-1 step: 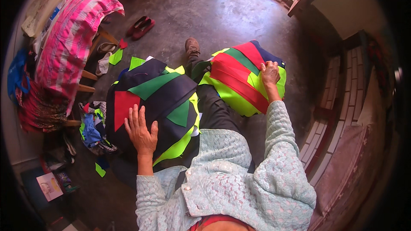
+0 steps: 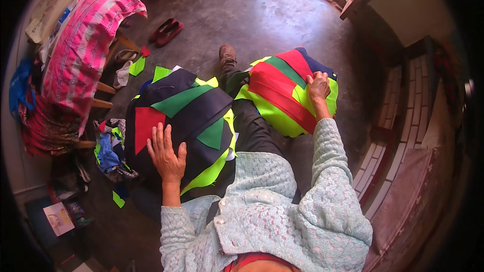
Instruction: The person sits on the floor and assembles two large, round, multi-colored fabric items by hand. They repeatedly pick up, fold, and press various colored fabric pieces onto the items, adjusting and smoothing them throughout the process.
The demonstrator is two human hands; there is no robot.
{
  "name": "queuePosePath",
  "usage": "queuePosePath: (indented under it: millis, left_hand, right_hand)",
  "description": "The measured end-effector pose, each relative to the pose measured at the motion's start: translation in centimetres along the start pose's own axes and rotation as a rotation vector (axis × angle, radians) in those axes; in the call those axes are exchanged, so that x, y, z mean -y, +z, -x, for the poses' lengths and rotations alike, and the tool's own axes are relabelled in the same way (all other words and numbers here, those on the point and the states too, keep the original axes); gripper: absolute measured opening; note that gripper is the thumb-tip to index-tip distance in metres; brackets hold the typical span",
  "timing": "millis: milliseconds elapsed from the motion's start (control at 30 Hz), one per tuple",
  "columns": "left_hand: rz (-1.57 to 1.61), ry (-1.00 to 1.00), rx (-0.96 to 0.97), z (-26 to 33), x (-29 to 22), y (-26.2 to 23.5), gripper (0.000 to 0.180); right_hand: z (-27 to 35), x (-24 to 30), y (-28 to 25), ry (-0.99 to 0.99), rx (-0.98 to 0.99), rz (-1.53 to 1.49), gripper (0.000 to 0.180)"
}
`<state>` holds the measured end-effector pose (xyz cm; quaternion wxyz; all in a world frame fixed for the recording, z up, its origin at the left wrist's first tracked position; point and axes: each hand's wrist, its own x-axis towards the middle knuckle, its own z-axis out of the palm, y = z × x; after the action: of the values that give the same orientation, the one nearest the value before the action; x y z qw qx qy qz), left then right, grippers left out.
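My left hand (image 2: 166, 155) lies flat with its fingers stretched out on a large rounded bundle of cloth pieces (image 2: 199, 105) at my left leg. Its top is mostly navy, with a red patch beside my fingertips, green strips and lime-yellow edges sticking out. At my right leg sits a second bundle (image 2: 277, 88) of red, lime-yellow, green and navy cloth. The curled fingers of my right hand (image 2: 318, 86) pinch a bit of lime cloth at that bundle's right side; the fingertips are partly hidden.
On the left, a pink plaid cloth (image 2: 85, 55) drapes over wooden-legged furniture. A bag of scraps (image 2: 111, 153) stands beside the left bundle. Loose lime scraps (image 2: 137, 66) and dark red shoes (image 2: 166, 32) lie on the floor. White bricks (image 2: 390, 141) line the right side.
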<state>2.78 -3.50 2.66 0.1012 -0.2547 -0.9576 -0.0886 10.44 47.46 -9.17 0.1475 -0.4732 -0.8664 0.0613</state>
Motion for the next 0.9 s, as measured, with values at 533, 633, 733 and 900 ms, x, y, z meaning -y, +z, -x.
queuePosePath:
  millis: [533, 633, 733, 900]
  left_hand:
    - [0.119, -0.030, -0.085, -0.1, -0.2, -0.5, 0.060]
    - [0.141, -0.041, -0.113, 0.5, -0.1, -0.3, 0.060]
    - [0.151, -0.050, -0.131, 0.7, -0.1, -0.2, 0.060]
    - [0.161, -0.035, -0.164, 0.4, -0.1, 0.0, 0.061]
  right_hand:
    - [-2.2, 3.5, -2.1, -0.155, 0.024, -1.228, 0.015]
    - [-2.6, 7.8, -6.2, -0.132, 0.138, -1.502, 0.015]
    - [-0.5, 13.9, -12.8, -0.275, 0.205, -1.533, 0.014]
    - [4.3, 23.3, -17.6, -0.531, 0.438, -1.642, 0.009]
